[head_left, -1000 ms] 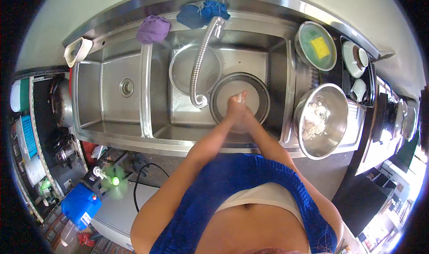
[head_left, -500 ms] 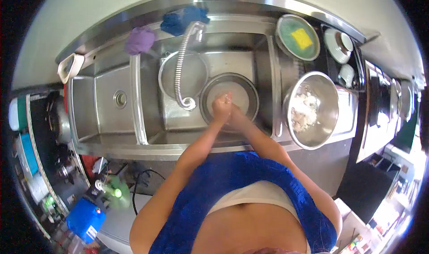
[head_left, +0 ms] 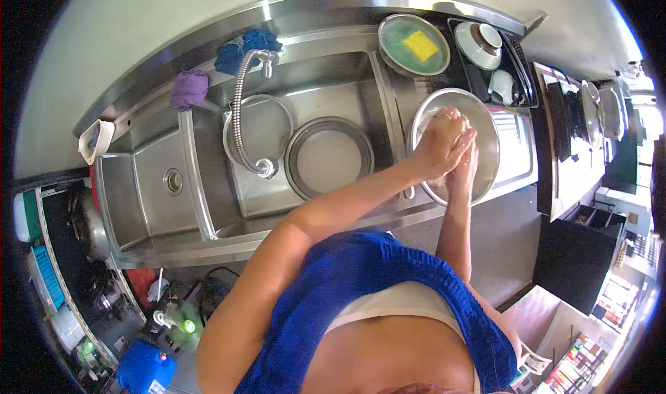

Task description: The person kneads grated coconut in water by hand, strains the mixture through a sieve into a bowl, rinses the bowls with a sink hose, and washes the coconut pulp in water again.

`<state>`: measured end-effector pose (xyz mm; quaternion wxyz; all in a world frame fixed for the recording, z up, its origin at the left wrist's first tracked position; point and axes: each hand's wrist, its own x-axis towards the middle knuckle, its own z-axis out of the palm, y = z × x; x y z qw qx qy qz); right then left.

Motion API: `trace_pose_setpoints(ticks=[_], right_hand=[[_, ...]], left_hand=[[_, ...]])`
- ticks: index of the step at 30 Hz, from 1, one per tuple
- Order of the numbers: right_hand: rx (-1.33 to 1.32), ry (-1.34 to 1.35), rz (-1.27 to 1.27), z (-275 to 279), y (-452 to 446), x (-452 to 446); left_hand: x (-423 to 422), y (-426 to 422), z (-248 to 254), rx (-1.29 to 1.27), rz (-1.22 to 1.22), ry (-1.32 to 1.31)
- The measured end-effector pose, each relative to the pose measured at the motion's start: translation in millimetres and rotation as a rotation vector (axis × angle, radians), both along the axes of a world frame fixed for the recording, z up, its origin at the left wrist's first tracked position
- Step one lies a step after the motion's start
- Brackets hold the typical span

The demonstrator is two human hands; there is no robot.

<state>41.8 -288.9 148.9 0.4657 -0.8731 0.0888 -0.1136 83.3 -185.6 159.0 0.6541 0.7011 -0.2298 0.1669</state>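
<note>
The wide steel bowl (head_left: 488,139) stands beside the sink (head_left: 258,191), directly beneath both hands; its mouth is round, so no long axis stands out; the left hand (head_left: 437,146) meets it from 8 o'clock, the right hand (head_left: 460,172) from 6 o'clock, and neither is clearly nearer; the two are pressed together over the bowl's mouth, fingers bent and overlapping, though I cannot tell whether anything lies between the palms; they hide much of its inside; a round dark basin (head_left: 292,159) sits in the sink at 9 o'clock from the bowl; a green-looking dish (head_left: 390,61) bearing a yellow sponge (head_left: 420,46) lies at 11 o'clock; a black tray (head_left: 522,83) with white dishes (head_left: 479,46) at 1 o'clock.
</note>
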Motion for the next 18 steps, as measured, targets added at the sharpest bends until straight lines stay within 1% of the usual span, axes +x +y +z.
trace_pose_setpoints(ticks=[1, 2, 3, 4, 5, 6, 8, 9, 10, 11, 12, 14, 15, 16, 17, 18], right_hand=[[0.157, 0.121, -0.024, 5.3, -13.5, 0.5], [0.315, 0.242, -0.047, 8.4, -25.4, 1.0], [0.316, 0.240, -0.048, 7.1, -36.8, 0.5], [-0.009, 0.306, -0.001, 4.2, -44.9, -1.2], [-0.335, 0.371, 0.047, -0.8, -51.0, -4.3], [-0.333, 0.371, 0.047, 2.0, -50.7, -4.5], [-0.361, 0.350, -0.015, 13.9, -45.3, -3.2], [-0.349, 0.270, 0.002, 16.7, -42.0, -1.5], [-0.343, 0.270, 0.018, 28.3, -29.6, 1.9], [-0.244, 0.227, 0.047, 40.1, -13.5, 4.0], [-0.145, 0.188, 0.078, 49.3, 4.5, 6.4], [-0.166, 0.234, 0.150, 54.1, 40.7, 11.6], [-0.085, 0.247, 0.259, 51.4, 61.4, 14.2], [-0.004, 0.260, 0.365, 48.4, 79.8, 17.7], [-0.077, 0.200, 0.465, 23.6, 93.4, 23.4], [-0.151, 0.137, 0.565, -15.7, 106.3, 31.2]], left_hand=[[2.7, -6.3, -4.0, 0.048, -0.023, 0.067], [4.4, -7.7, -10.6, 0.046, -0.024, 0.064], [5.7, -4.7, -15.8, 0.074, -0.127, 0.179], [7.6, -1.9, -26.9, 0.104, -0.233, 0.296], [13.1, 2.0, -41.9, 0.033, -0.223, 0.298], [16.2, 15.6, -44.6, 0.071, -0.136, 0.193], [22.8, 52.1, -28.8, -0.005, -0.134, 0.413], [24.9, 68.0, -35.0, -0.020, -0.079, 0.420], [28.5, 84.6, -46.7, -0.033, -0.019, 0.423], [30.2, 103.0, -59.8, -0.039, -0.009, 0.518], [28.5, 115.7, -73.6, -0.159, 0.028, 0.590], [23.8, 150.4, -103.7, 0.008, 0.151, 0.553], [21.7, 168.1, -118.6, 0.009, 0.165, 0.556], [19.2, 185.2, -133.6, 0.275, 0.157, 0.634], [15.4, 197.1, -152.1, 0.541, 0.143, 0.710], [9.5, 204.5, -184.9, 0.538, 0.152, 0.715]])
